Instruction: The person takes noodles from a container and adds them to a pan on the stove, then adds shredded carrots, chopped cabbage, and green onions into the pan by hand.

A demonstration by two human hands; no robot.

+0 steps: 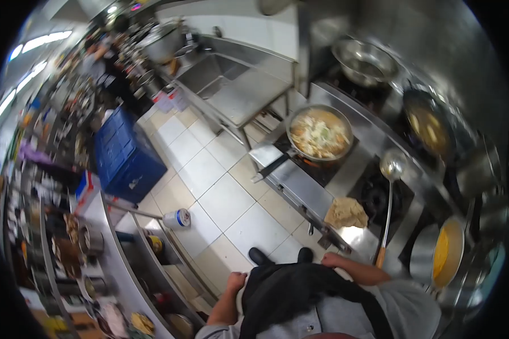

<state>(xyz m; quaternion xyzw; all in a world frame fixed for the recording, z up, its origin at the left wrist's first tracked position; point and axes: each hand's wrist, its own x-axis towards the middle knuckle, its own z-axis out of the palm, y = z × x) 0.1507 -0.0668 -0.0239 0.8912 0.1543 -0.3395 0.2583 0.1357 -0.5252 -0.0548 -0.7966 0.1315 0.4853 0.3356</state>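
My left hand (237,281) is curled closed at waist height, left of the black apron (288,296). On the apron's other side my right hand (335,260), also closed, is near the stove's front edge. What either hand holds, if anything, is hidden. Close to my right arm, a ladle (391,189) with a wooden handle lies across the stove. A crumpled tan cloth (346,213) rests on the front ledge. Farther along, a frying pan (319,133) of mixed chopped food sits over a lit burner, its black handle pointing toward the aisle.
A dark wok (428,124) and a metal bowl (365,61) stand at the stove's back. A pan with yellow food (448,254) is at right. Left are shelving (116,248), a white tub (177,218) and a blue bin (127,155). A person (116,73) stands beyond, near a sink (215,73).
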